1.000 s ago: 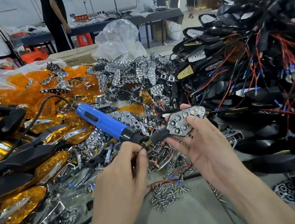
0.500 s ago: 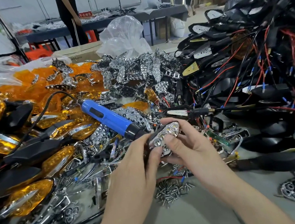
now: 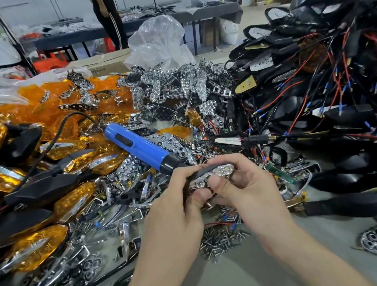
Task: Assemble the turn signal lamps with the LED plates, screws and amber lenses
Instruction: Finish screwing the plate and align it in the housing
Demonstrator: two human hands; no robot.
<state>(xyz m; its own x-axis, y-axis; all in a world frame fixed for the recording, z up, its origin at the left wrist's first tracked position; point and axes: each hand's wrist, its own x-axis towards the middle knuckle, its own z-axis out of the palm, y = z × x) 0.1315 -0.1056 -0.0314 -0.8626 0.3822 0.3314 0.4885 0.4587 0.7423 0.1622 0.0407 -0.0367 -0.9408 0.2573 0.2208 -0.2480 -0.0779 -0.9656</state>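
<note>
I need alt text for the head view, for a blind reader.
The left hand and the right hand together hold a turn signal lamp with a chrome LED plate; the left hand also grips a blue electric screwdriver. Loose screws lie below them, amber lamps on the left, wired black housings on the right.

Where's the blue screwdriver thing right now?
In the head view, the blue screwdriver sits left of centre, slanting over the chrome LED plates, its black nose tucked against the left hand, which with the right hand holds a lamp.
</note>
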